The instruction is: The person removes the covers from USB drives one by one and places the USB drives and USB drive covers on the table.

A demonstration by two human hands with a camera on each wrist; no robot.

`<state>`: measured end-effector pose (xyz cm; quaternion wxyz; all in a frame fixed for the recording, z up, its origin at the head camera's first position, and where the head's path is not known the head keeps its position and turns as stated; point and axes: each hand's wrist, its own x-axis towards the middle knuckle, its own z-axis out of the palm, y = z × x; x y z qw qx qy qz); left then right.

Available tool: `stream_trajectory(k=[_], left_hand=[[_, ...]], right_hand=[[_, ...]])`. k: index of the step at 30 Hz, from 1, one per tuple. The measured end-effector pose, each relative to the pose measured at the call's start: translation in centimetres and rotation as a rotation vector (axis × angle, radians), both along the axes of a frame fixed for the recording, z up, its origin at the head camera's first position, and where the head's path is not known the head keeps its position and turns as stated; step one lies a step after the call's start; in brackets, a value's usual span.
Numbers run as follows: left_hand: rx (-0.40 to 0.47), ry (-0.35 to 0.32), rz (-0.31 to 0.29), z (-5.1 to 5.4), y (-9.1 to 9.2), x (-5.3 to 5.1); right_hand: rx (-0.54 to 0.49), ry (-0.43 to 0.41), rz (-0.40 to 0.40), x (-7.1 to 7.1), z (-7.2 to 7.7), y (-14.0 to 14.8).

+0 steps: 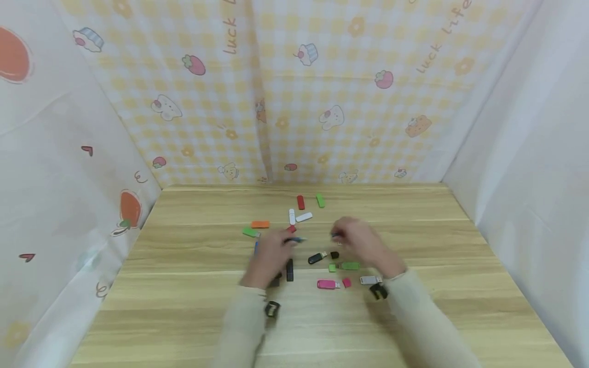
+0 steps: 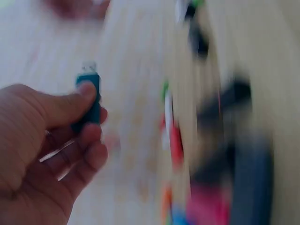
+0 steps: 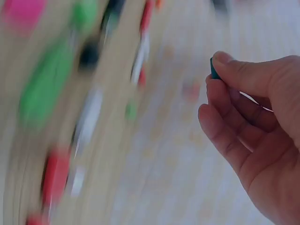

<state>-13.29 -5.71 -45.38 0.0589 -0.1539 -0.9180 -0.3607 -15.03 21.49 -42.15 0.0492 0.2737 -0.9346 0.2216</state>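
at seven o'clock, the left hand [image 1: 271, 255] grips a teal stick [image 2: 86, 105]; at four, the right hand [image 1: 361, 243] pinches its cap [image 3: 214, 70]. best keep cap and metal tip [image 2: 89, 67] lined up.

teal cap [image 3: 214, 71]: partly hidden by right hand [image 3: 265, 133] | green drive [image 3: 47, 84]: blurred

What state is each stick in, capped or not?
Teal stick: uncapped, held by left hand
Teal piece, likely its cap: pinched by right hand
Middle black stick: uncapped
Pink stick: uncapped
Near green stick: uncapped
Silver stick: uncapped
Left green stick: uncapped
Orange stick: looks capped
Far red stick: looks capped
Far green stick: looks capped
White sticks: look capped
Left black stick: looks capped
Blue thing: mostly hidden
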Motion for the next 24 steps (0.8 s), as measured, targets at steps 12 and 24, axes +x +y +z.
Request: stream_trajectory(k=[12,24], left_hand=[[0.064,-0.095,0.146,1.2,-3.4,-1.4],[0.061,-0.19,0.043,1.7,1.4,-2.9]], right_hand=[[0.019,-0.053,-0.143,-1.2,0.7,4.4],[0.072,-0.197,-0.158,-3.1,0.4,2.7]])
